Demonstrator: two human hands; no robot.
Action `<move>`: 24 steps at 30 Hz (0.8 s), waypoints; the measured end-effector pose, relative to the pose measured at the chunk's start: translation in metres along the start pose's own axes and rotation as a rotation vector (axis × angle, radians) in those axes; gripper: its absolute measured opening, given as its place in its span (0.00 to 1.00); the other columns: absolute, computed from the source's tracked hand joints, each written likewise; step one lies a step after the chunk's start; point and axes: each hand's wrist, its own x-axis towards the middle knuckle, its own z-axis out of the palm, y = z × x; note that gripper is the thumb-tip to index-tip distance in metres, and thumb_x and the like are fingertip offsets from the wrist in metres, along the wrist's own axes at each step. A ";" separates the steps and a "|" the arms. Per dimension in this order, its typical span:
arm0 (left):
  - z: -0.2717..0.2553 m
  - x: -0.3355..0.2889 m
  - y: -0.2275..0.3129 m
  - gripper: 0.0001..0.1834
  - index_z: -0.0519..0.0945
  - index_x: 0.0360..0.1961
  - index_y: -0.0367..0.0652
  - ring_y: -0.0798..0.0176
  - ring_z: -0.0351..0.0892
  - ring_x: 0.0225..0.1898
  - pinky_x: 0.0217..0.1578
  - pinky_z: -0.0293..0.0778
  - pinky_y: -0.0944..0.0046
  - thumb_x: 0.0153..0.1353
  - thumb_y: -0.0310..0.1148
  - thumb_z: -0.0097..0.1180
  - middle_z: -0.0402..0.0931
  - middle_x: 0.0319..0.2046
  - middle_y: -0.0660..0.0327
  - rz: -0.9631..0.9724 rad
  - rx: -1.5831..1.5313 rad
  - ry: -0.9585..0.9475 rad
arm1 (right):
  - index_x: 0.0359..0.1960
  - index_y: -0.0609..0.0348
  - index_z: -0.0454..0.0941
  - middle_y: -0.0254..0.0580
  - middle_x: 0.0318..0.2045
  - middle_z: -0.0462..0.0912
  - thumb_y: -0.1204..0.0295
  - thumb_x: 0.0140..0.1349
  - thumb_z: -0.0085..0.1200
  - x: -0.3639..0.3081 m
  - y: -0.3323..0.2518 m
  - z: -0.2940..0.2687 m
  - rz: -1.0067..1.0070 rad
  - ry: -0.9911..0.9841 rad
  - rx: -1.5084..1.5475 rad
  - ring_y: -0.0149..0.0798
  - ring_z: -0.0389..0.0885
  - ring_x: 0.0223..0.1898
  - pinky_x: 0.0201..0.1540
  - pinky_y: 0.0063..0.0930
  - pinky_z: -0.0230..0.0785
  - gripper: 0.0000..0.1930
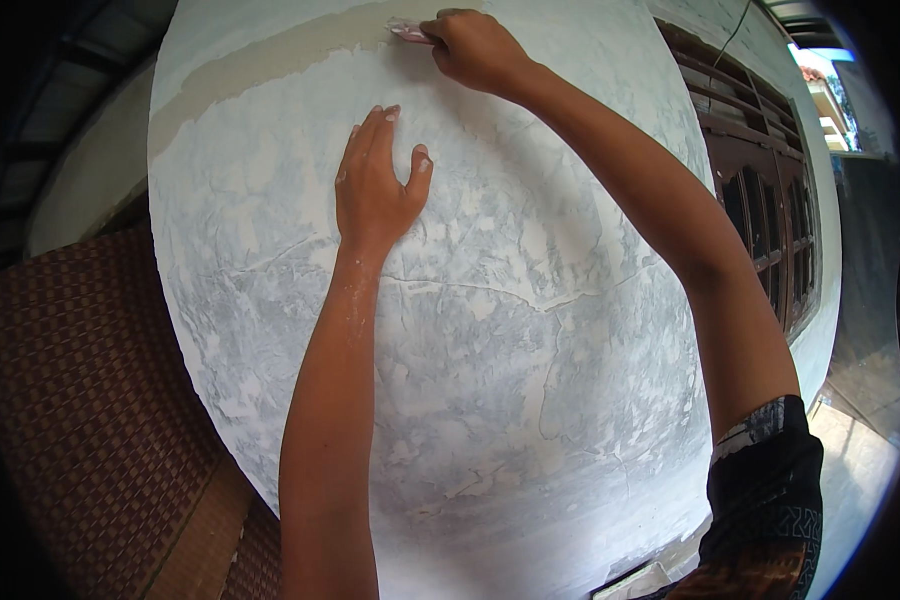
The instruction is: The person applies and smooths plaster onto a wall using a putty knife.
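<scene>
Before me rises a wall (470, 370) with patchy white filler over grey, crossed by raised cracks. My left hand (378, 185) lies against it with the fingers stretched upward and the thumb apart, white smears on the fingertips. Higher up and to the right, my right hand (475, 50) is closed round a scraper (407, 30). Its blade points left and sits at the wall surface, at the right end of a beige-grey band (260, 65) that curves along the top. Part of the scraper's handle is hidden in my fingers.
A brown woven panel (90, 400) stands at the lower left, beside the wall's edge. On the right is a dark wooden window with shutters (770, 210) and slats above. A pale object (635, 583) lies at the wall's foot, partly behind my dark sleeve (770, 500).
</scene>
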 end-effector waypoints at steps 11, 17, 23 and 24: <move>0.001 0.000 0.000 0.26 0.72 0.61 0.38 0.44 0.67 0.65 0.68 0.59 0.51 0.63 0.35 0.53 0.70 0.62 0.45 -0.025 -0.032 -0.026 | 0.36 0.65 0.82 0.54 0.35 0.83 0.77 0.56 0.53 -0.034 0.016 0.005 0.013 -0.110 -0.120 0.55 0.82 0.38 0.43 0.45 0.75 0.09; 0.007 0.001 0.004 0.26 0.72 0.61 0.38 0.43 0.67 0.65 0.68 0.59 0.51 0.63 0.35 0.53 0.70 0.62 0.45 -0.013 -0.024 -0.027 | 0.34 0.69 0.83 0.61 0.37 0.82 0.75 0.64 0.49 0.009 0.037 -0.016 0.277 0.069 0.004 0.59 0.82 0.40 0.43 0.48 0.73 0.10; 0.009 0.002 0.009 0.26 0.72 0.61 0.38 0.44 0.67 0.65 0.68 0.59 0.51 0.63 0.35 0.53 0.70 0.62 0.45 -0.039 -0.054 -0.019 | 0.32 0.66 0.83 0.56 0.35 0.83 0.76 0.53 0.54 -0.001 0.065 0.002 0.158 -0.094 -0.262 0.56 0.83 0.36 0.41 0.47 0.76 0.08; 0.001 -0.002 0.001 0.26 0.72 0.61 0.38 0.44 0.67 0.65 0.68 0.59 0.51 0.63 0.35 0.53 0.70 0.62 0.45 -0.048 -0.032 -0.024 | 0.33 0.66 0.83 0.56 0.34 0.83 0.76 0.54 0.53 -0.013 0.030 0.005 0.038 -0.071 -0.178 0.56 0.83 0.36 0.42 0.47 0.76 0.08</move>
